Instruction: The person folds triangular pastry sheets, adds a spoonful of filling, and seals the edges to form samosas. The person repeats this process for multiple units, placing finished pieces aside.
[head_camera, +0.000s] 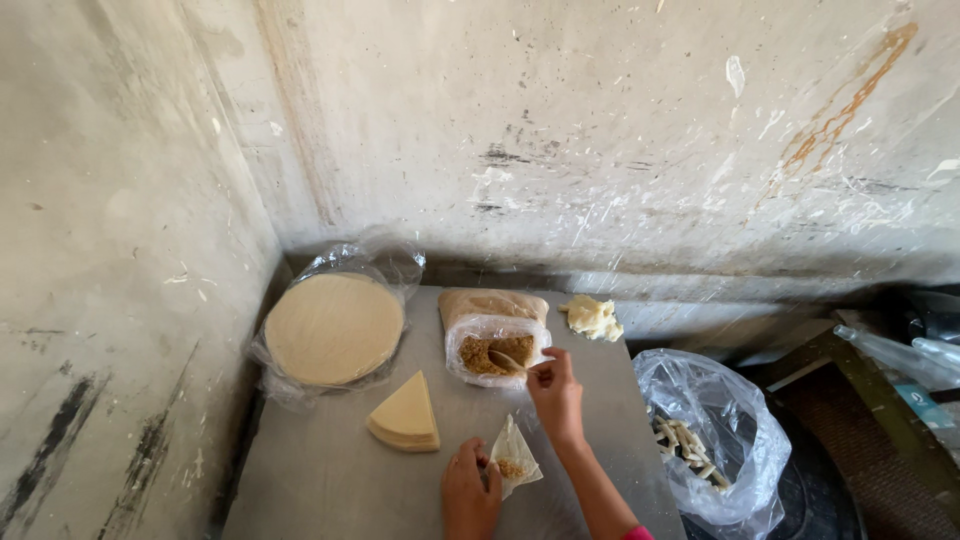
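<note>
The grey counter (330, 480) sits pushed into a corner, its left and far edges close to stained concrete walls; its right edge drops off beside a clear plastic bag of pale rolled sticks (700, 440). Bare surface lies open at the front left. A round stack of wrappers (333, 328) in plastic fills the far left corner, a wedge-shaped stack of cut wrappers (405, 413) lies nearer, and a lump of dough (592, 317) rests by the far edge. The right hand (556, 395) reaches forward, fingers pinched shut on a spoon (507, 361) dipped into the open bag of brown filling (495, 345). The left hand (470, 495), near the front edge, curls closed around a folded wrapper cone (514, 458) with filling inside.
</note>
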